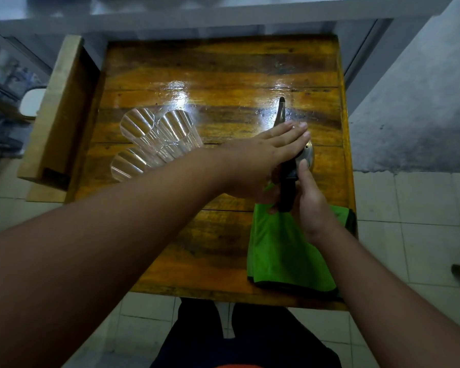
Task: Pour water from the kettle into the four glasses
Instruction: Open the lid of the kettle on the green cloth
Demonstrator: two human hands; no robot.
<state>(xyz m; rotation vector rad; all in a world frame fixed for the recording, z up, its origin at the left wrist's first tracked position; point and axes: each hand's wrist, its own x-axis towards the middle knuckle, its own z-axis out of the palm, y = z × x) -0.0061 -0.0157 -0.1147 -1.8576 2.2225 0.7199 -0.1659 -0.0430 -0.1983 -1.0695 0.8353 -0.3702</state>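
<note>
Glossy wooden table (170,248) on white tiled floor (409,235), grey wall (422,102) beside.

Likely home kitchen, wooden table (218,75), white tiled floor (422,203), kettle (302,152)

A metal kettle (304,152) with a black handle stands right of centre, spout pointing toward the frame's top. Clear ribbed glasses (154,142) cluster at centre-left.

Single head-worn view, wide-angle, looking steeply down and forward onto the wooden worktop (223,75) from close above; both forearms enter from the bottom edge, tiled floor (422,235) around it.
</note>
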